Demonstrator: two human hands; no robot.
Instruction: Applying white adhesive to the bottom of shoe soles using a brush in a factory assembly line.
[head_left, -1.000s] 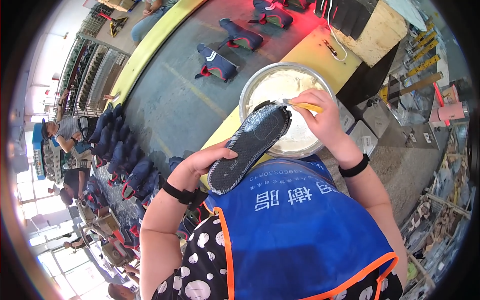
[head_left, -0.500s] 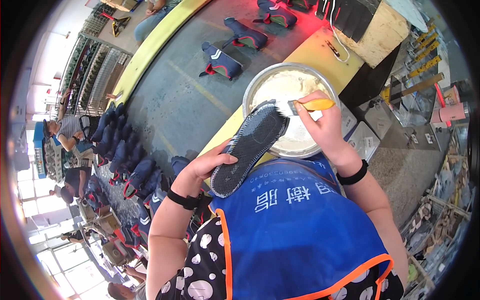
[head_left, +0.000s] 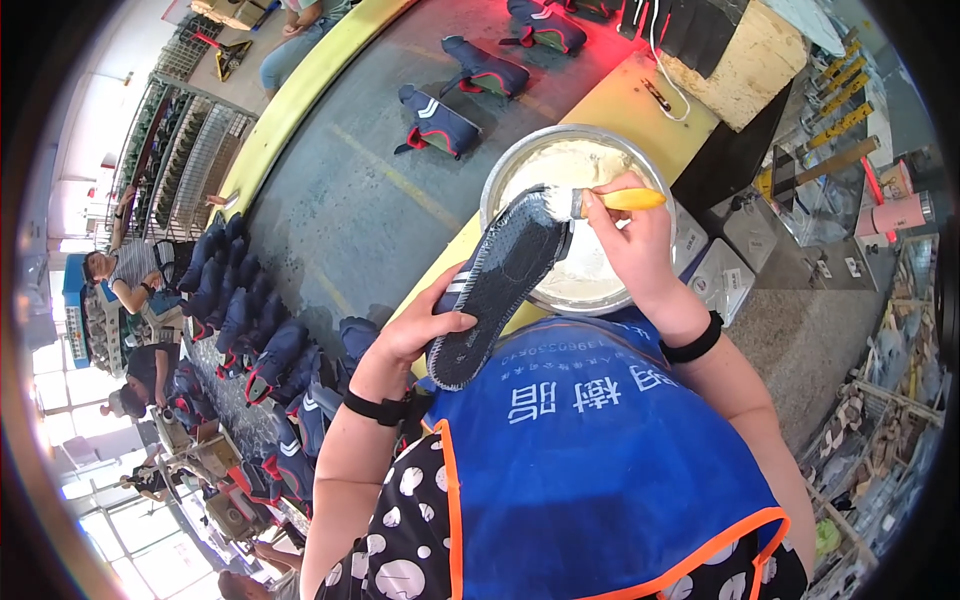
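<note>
My left hand (head_left: 428,325) is wrapped round the side of a dark shoe upper (head_left: 500,285), its stitched black underside turned up toward me. White stripes on its side show near my fingers. In my right hand (head_left: 640,245) is a paintbrush (head_left: 620,200) with a yellow handle. The white-coated bristles touch the far end of the underside, where the rim looks wet and shiny. Beneath the brush and the far end stands a round metal basin (head_left: 497,170) holding a thick cream-coloured substance (head_left: 570,165).
Dark blue shoe uppers lie on a grey conveyor belt (head_left: 370,190) with yellow edges; one upper (head_left: 437,122) lies beyond the basin. More uppers (head_left: 275,355) crowd the left. Red light glows at the far end. Metal boxes (head_left: 722,280) stand right of the basin. Other people (head_left: 130,270) are at far left.
The brush has shifted left onto the shoe upper's far end, its bristles now pressed on the rim. The shoe upper has tilted slightly, showing more of its striped side.
</note>
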